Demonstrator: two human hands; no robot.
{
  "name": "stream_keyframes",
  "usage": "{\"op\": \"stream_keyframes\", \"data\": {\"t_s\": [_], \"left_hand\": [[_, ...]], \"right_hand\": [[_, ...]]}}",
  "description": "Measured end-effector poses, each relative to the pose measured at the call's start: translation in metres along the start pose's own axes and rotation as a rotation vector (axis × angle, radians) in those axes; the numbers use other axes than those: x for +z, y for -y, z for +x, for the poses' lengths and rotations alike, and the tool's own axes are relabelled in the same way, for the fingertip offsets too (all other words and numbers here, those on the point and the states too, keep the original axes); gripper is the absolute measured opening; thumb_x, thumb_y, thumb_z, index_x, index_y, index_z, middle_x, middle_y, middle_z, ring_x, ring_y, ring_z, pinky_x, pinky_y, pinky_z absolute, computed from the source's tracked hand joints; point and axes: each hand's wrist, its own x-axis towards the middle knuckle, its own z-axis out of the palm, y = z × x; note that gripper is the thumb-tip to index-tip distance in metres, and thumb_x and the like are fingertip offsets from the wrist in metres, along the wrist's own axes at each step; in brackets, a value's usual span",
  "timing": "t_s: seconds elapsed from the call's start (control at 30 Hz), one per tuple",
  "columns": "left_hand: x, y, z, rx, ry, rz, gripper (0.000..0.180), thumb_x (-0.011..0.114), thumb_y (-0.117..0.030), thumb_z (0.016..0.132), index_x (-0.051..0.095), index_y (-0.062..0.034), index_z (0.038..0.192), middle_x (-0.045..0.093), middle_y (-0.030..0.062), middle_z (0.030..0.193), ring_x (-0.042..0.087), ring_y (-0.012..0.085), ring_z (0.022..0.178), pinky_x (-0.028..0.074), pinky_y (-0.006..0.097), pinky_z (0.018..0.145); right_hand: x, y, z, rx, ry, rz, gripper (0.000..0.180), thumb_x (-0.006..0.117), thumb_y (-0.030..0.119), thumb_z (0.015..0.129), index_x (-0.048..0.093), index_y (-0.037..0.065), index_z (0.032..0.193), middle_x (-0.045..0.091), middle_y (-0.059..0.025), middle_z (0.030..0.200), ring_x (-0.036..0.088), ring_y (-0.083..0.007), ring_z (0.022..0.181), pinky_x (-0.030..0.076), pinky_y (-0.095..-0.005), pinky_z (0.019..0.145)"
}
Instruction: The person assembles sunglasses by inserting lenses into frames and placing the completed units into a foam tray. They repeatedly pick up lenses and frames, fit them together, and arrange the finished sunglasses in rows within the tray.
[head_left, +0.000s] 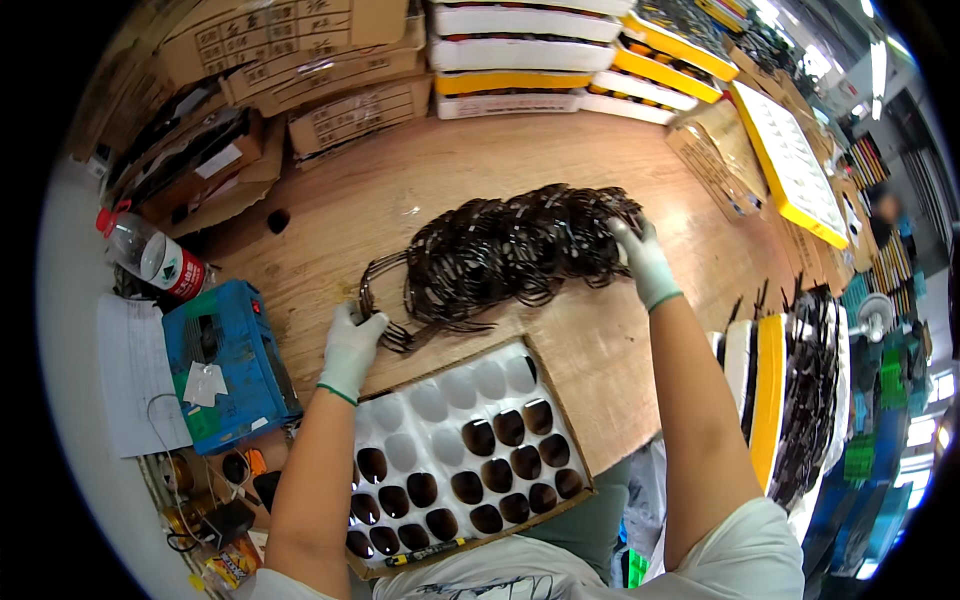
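Note:
A long heap of dark brown eyeglass frames (510, 250) lies nested together across the wooden table. At its left end my left hand (355, 350), in a white glove with a green cuff, has its fingers closed on an eyeglass frame (368, 285) standing a little apart from the heap. The gloved right hand (645, 262) grips the frames at the heap's right end, with its thumb and fingers partly hidden against them. Close in front of me, below the heap, a shallow cardboard tray (562, 415) carries dark tinted lenses (497, 474) in a white insert; several upper pockets show no dark lens.
A blue machine (225, 360) and a plastic bottle (160, 255) stand at the left. Cardboard boxes (360, 115) and stacked white trays (525, 55) line the back. More trays with dark frames (810, 390) stand at the right. A single dark lens (278, 221) lies far left.

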Motion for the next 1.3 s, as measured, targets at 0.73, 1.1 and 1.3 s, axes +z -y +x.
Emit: {"op": "stream_keyframes", "data": {"t_s": [0.73, 1.1, 1.3], "left_hand": [[-0.086, -0.006, -0.066, -0.091, -0.199, -0.346, 0.049, 0.07, -0.009, 0.082, 0.055, 0.0123, 0.123, 0.067, 0.0147, 0.1, 0.066, 0.0185, 0.083, 0.052, 0.029, 0.068], [-0.099, -0.061, -0.255, 0.274, -0.243, -0.442, 0.027, 0.059, -0.011, 0.095, 0.059, 0.0053, 0.116, 0.058, 0.0008, 0.088, 0.05, 0.0075, 0.073, 0.041, 0.023, 0.063], [-0.116, -0.021, -0.371, 0.506, 0.012, 0.282, 0.026, 0.056, -0.014, 0.098, 0.061, 0.0035, 0.116, 0.067, 0.0115, 0.088, 0.064, 0.0214, 0.077, 0.052, 0.034, 0.072]], "right_hand": [[0.13, -0.018, -0.099, -0.582, -0.216, -0.222, 0.051, 0.073, 0.027, 0.087, 0.06, -0.004, 0.124, 0.063, -0.0241, 0.121, 0.058, -0.0322, 0.117, 0.043, -0.0412, 0.106], [0.213, -0.035, -0.338, -0.58, 0.711, -1.013, 0.047, 0.073, 0.036, 0.083, 0.064, 0.007, 0.118, 0.059, -0.0118, 0.117, 0.055, -0.0312, 0.117, 0.046, -0.0453, 0.097], [0.213, -0.043, -0.352, -0.664, 0.706, -0.706, 0.032, 0.069, 0.025, 0.085, 0.063, 0.006, 0.109, 0.062, -0.015, 0.112, 0.059, -0.0353, 0.11, 0.048, -0.0463, 0.094]]}}
